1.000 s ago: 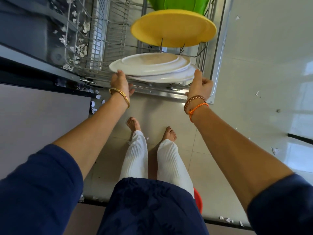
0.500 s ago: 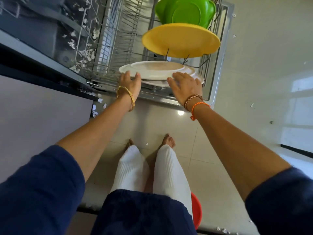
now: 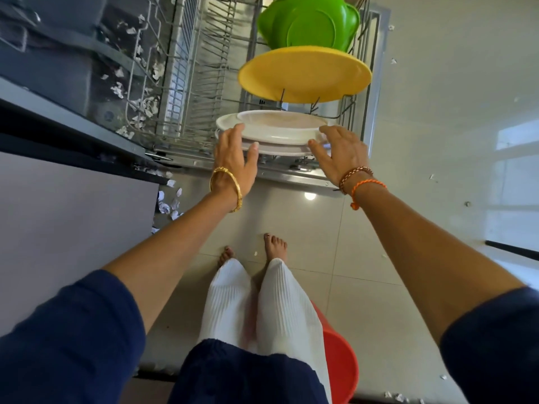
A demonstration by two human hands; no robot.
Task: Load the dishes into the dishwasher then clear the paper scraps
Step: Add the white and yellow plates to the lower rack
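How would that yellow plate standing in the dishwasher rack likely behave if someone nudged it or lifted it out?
The yellow plate looks like matte plastic, so probably light and stiff rather than fragile. It leans on edge between thin rack tines, so a nudge might tip it toward the white plates or the green bowl. Its rim is thin and smooth, so possibly slippery.

In the dishwasher rack (image 3: 204,83): stacked plates (image 3: 274,132) at the near edge, a larger plate (image 3: 304,74) behind them, a bowl (image 3: 309,21) behind that. Paper scraps (image 3: 145,103) left of the rack; a bucket (image 3: 341,365) well before it.
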